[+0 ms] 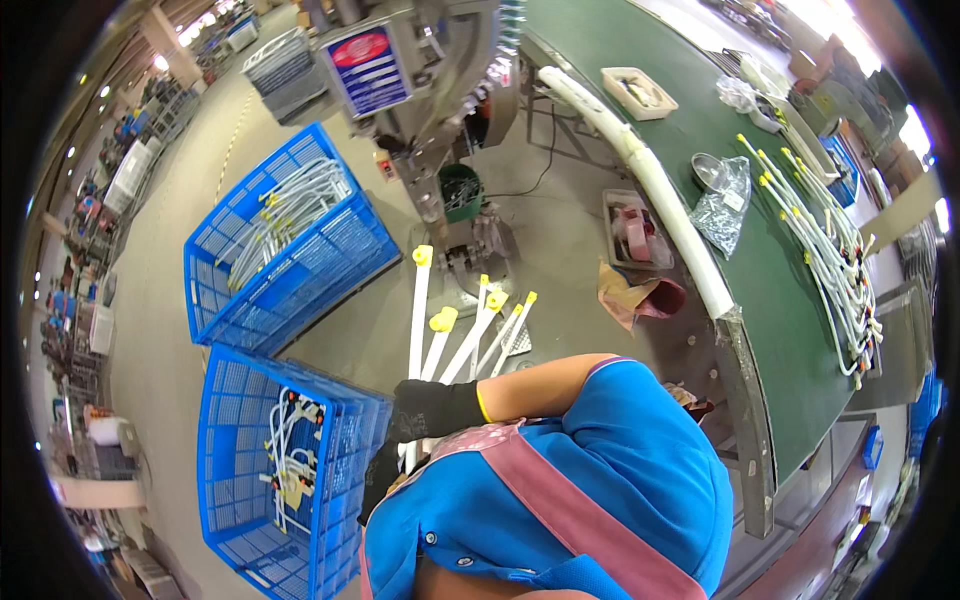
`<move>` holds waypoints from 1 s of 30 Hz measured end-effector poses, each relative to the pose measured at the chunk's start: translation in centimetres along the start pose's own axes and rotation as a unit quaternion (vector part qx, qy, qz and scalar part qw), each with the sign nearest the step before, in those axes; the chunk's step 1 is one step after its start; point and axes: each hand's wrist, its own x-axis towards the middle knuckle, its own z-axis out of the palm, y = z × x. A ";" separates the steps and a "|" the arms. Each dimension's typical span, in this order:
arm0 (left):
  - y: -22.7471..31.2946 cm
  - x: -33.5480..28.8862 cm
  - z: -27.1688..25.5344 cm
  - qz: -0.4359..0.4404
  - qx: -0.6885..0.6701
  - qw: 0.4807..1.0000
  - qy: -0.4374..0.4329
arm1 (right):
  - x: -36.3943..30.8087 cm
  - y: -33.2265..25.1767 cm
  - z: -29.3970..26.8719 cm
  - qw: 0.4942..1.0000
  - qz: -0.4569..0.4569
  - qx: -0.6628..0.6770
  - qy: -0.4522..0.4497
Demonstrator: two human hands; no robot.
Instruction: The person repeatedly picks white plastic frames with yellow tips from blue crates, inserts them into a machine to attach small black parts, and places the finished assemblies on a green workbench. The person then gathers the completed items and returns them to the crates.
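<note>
Tubes (468,348), white with yellow ends, fan upward just off the middle of the view toward 7 o'clock, their tips pointing between 12 and 1. From the 5 o'clock side the person's right arm, in a blue sleeve, bends across the chest, its bare forearm leading to a black-gloved right hand (437,410) at 7 o'clock. This hand looks closed around the tubes, with a short white length showing below it, though its fingertips are hidden. Lower down, the left hand (378,482), also gloved in black, is partly covered by the body; how far it is open I cannot tell. Beside the hands, at 8 o'clock, a blue crate (345,440) holds white tubes with dark fittings; another crate (300,275), between 9 and 10, holds a heap of yellow-tipped ones. Both stand on the grey floor (160,330). At 12 o'clock a machine (425,150) rises behind a green bucket (461,200). A green table (775,330) curves from 1 to 4 o'clock, bearing a small tray (615,95) at 1, a clear plastic bag (728,208) at 2 and more white tubes (822,250) at 3.
</note>
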 end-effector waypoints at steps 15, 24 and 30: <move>4.2 9.8 5.1 0.060 0.247 0.966 0.041 | -11.4 11.2 -13.0 0.940 0.153 0.031 0.302; 9.7 12.3 2.2 0.030 0.337 0.936 0.095 | -15.6 19.1 -21.2 0.822 0.486 0.191 0.226; 10.1 12.8 -0.2 -0.004 0.348 0.934 0.076 | -12.2 23.8 -19.0 0.872 0.386 0.242 0.181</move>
